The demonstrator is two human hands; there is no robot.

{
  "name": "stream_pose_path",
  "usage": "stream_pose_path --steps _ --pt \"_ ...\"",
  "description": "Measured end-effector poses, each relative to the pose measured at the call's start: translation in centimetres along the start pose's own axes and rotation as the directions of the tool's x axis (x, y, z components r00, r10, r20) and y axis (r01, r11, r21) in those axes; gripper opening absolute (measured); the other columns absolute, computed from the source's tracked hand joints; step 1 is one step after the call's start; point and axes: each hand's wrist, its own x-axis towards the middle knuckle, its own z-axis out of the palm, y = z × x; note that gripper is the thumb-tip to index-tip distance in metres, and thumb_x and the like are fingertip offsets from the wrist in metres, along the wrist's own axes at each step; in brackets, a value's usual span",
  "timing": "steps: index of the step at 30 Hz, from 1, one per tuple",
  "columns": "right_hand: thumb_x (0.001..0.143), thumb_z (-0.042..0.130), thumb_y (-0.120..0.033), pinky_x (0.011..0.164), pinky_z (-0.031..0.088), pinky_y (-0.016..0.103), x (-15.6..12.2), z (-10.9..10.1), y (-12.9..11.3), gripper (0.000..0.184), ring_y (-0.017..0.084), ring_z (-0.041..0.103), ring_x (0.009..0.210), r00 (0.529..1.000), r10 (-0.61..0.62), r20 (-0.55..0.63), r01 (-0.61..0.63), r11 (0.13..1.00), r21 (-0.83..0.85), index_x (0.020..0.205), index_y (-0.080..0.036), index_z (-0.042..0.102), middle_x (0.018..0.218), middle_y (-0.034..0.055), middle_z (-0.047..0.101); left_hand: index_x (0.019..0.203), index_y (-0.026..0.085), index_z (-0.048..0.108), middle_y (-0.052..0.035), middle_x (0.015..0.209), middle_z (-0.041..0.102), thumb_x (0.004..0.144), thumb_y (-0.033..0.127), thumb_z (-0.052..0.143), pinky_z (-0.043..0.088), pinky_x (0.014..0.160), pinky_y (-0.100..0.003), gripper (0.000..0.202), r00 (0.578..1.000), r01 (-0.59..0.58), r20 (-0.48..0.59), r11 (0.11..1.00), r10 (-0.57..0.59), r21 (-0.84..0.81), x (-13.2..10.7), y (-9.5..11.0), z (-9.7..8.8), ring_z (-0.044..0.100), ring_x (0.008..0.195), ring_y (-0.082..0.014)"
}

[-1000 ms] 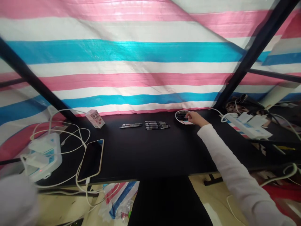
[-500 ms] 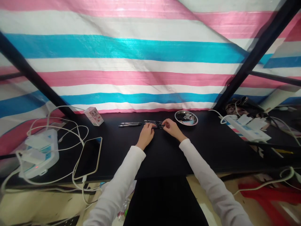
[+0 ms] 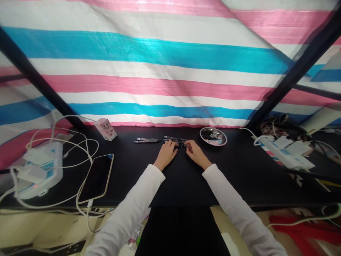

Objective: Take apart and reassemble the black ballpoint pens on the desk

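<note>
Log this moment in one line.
left hand: at pens, left side | right hand: same pens, right end | pen pair: left of hands | dish: dark pieces inside

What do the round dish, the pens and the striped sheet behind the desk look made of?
The round dish: probably polished metal, since its rim gleams silver.
The pens: likely smooth plastic, going by bright highlights along their barrels.
The striped sheet: apparently thin plastic, perhaps tarpaulin, given its sheen and creases; I can't make out any weave.
</note>
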Motion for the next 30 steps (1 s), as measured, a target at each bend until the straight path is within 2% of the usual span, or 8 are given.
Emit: stream_pose_path --steps 6,13,17,22,26,30 --pt "0.082 0.044 -0.013 0.071 0.048 0.030 -0.15 0.17 0.62 0.019 0.014 0.054 0.075 1.000 -0.019 -0.018 0.019 1.000 -0.010 0.096 -0.018 0.055 0.090 0.0052 0.048 0.099 0.019 0.054 -0.0056 0.100 0.052 0.087 0.028 0.050 0.036 0.083 -0.033 0.016 0.999 0.036 0.002 0.999 -0.036 -0.028 -0.05 -0.15 0.12 0.047 0.097 -0.0205" --pt "0.084 0.046 -0.015 0.074 0.049 0.031 -0.49 0.02 0.51 0.020 0.012 0.053 0.070 0.999 -0.026 -0.031 0.024 0.997 -0.071 0.096 -0.018 0.062 0.089 0.0048 0.047 0.091 0.021 0.058 -0.0018 0.096 0.057 0.089 0.030 0.050 0.030 0.081 -0.033 0.013 0.996 0.077 0.051 0.995 -0.074 -0.058 0.01 0.05 -0.35 0.048 0.096 -0.0186" --pt "0.086 0.046 -0.017 0.077 0.049 0.033 -0.71 -0.22 0.36 0.022 0.014 0.055 0.076 0.999 -0.028 -0.045 0.024 0.995 -0.094 0.097 -0.020 0.064 0.090 0.0056 0.048 0.091 0.020 0.058 -0.0017 0.096 0.059 0.090 0.030 0.048 0.029 0.080 -0.032 0.014 0.995 0.068 0.082 0.996 -0.064 -0.056 -0.01 -0.03 -0.34 0.050 0.095 -0.0180" --pt "0.088 0.044 -0.019 0.082 0.048 0.035 -0.62 -0.28 0.15 0.023 0.017 0.056 0.084 0.997 -0.037 -0.065 0.031 0.996 -0.089 0.099 -0.022 0.064 0.090 0.0062 0.050 0.095 0.019 0.054 -0.0013 0.096 0.061 0.092 0.028 0.043 0.031 0.078 -0.031 0.014 0.999 0.049 0.017 0.996 -0.048 -0.071 -0.16 0.00 -0.30 0.053 0.090 -0.0161" --pt "0.086 0.046 -0.019 0.080 0.050 0.035 -0.36 -0.27 0.04 0.029 0.017 0.057 0.081 0.993 0.000 -0.119 -0.001 1.000 -0.004 0.113 -0.022 0.056 0.088 0.0048 0.054 0.096 0.018 0.052 -0.0005 0.097 0.062 0.094 0.026 0.040 0.033 0.077 -0.028 0.014 0.997 0.040 -0.057 0.991 -0.047 -0.124 -0.08 0.01 -0.58 0.055 0.087 -0.0140" --pt "0.084 0.050 -0.021 0.078 0.051 0.034 -0.21 -0.32 -0.26 0.031 0.016 0.059 0.078 0.986 0.027 -0.164 -0.015 0.997 0.074 0.115 -0.022 0.051 0.086 0.0033 0.057 0.095 0.018 0.051 -0.0014 0.096 0.062 0.094 0.026 0.039 0.034 0.076 -0.028 0.015 0.995 0.033 -0.087 0.994 -0.042 -0.106 -0.01 0.03 -0.83 0.055 0.087 -0.0147"
